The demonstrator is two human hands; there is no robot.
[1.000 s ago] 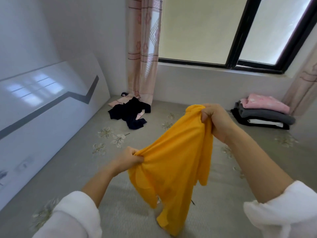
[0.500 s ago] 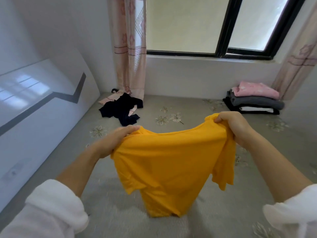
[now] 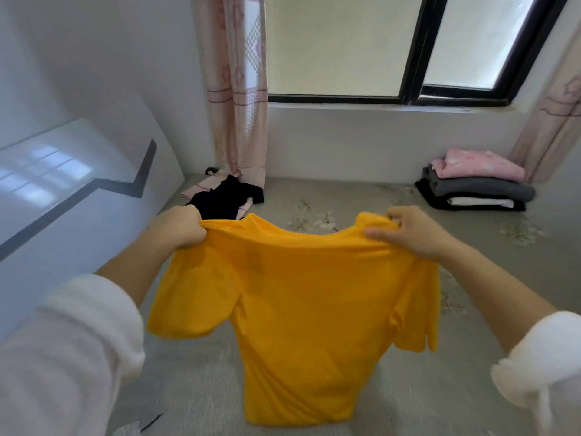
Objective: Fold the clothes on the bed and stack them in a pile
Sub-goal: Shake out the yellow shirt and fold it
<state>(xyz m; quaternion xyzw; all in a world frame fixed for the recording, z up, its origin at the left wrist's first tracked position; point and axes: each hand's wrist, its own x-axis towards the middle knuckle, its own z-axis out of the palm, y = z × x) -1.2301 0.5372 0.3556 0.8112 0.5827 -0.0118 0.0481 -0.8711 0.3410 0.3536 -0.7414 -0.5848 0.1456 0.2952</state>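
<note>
A yellow T-shirt [image 3: 298, 316] hangs spread out in front of me above the grey bed [image 3: 361, 196]. My left hand [image 3: 177, 228] grips its left shoulder and my right hand [image 3: 412, 231] pinches its right shoulder. Both sleeves droop at the sides and the hem hangs near the bed surface. At the back right, a pile of folded clothes [image 3: 474, 184] sits on the bed, pink on top, grey and black below. Unfolded black and pink clothes [image 3: 224, 196] lie at the back left, partly hidden behind my left hand.
A white headboard [image 3: 63, 196] with a dark zigzag stripe runs along the left side. Pink curtains [image 3: 235, 89] hang at the window [image 3: 418, 48] on the far wall. The bed cover has a pale flower print.
The shirt went from bunched and hanging from my raised right hand to stretched wide by both shoulders. My hands moved apart and level, and the view came closer to the window wall.
</note>
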